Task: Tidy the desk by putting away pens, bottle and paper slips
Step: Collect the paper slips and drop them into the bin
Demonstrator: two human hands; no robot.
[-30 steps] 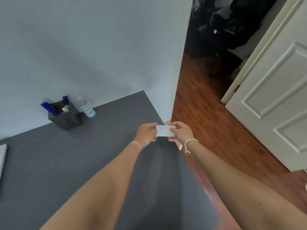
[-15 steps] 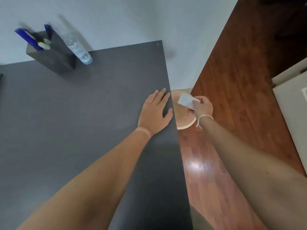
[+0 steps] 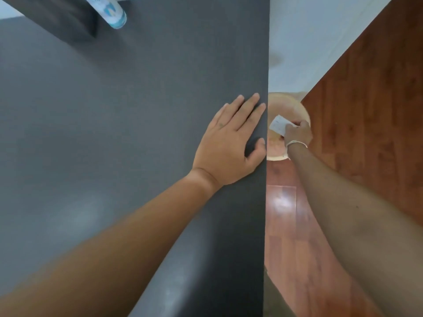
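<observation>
Currently, reading left to right. Upper left of frame: a dark holder (image 3: 68, 21) sits on the surface (image 3: 114, 133), with the bottle (image 3: 109, 12) just beside it on the right, only its lower part in view. No pens visible from this angle; the holder's top is cut off by the frame edge.

Centre: left hand (image 3: 231, 143) lies flat, palm down, fingers spread wide, at the right edge of the surface. It holds nothing; it looks like a brace.

Right of centre, off the surface and lower down: a round bin (image 3: 277, 152) on the floor (image 3: 366, 133), partly hidden by the surface edge. Right hand (image 3: 297, 133) hangs directly above the bin's opening, fingers pinched closed on a white slip (image 3: 278, 124). The slip juts toward upper left from the fingers, its long axis running diagonally, and it lies within the bin's rim outline as seen from above.

Judgement: key relation is vertical, slip over opening. The right hand is the only one placed for release; opening the pinch should drop the slip inside. Light paper may flutter toward the rim.
</observation>
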